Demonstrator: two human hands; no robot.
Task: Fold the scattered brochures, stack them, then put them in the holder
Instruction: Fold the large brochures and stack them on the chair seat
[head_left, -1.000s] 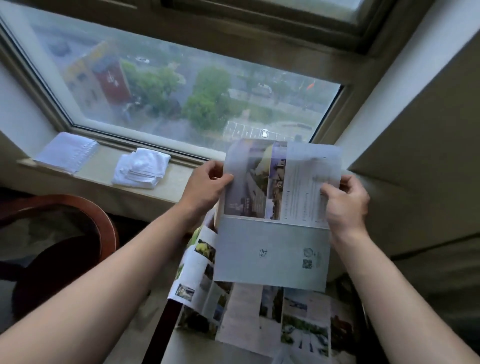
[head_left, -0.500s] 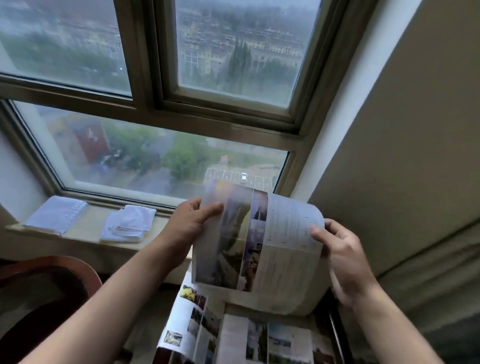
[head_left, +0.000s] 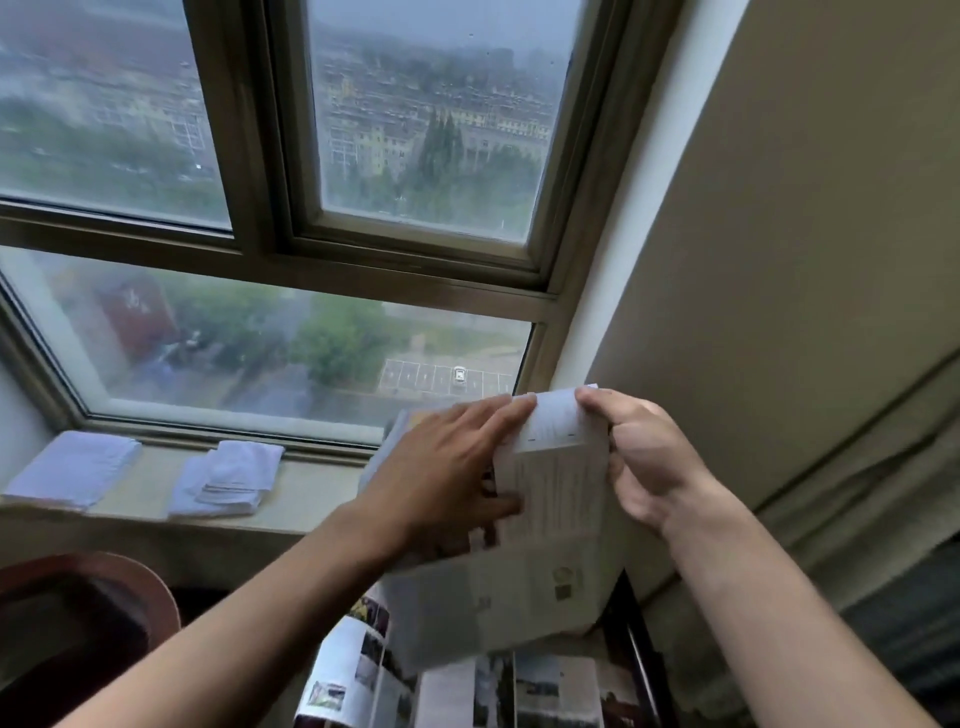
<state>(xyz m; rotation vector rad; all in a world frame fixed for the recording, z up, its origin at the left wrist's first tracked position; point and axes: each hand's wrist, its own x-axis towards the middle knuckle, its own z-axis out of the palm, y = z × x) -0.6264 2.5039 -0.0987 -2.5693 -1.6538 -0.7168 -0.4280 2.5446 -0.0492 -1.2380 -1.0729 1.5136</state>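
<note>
I hold a brochure (head_left: 550, 499) up in the air in front of the window corner, partly folded over on itself. My left hand (head_left: 447, 467) lies flat across its left panels, fingers stretched toward the top fold. My right hand (head_left: 639, 457) pinches the top right edge between thumb and fingers. The lower panel hangs down, blurred, with a small logo on it. Below, more unfolded brochures (head_left: 467, 680) with photo panels lie spread at the bottom of the view. No holder is in view.
Two piles of folded white cloth (head_left: 72, 473) (head_left: 234, 478) sit on the window sill (head_left: 150, 493). A round wooden chair back (head_left: 104, 587) is at the lower left. A beige wall (head_left: 779, 260) and curtain close off the right side.
The view tilted upward. The top panel of the brochure has been bent down over the rest, and my left hand slid from the left edge onto the face of the sheet.
</note>
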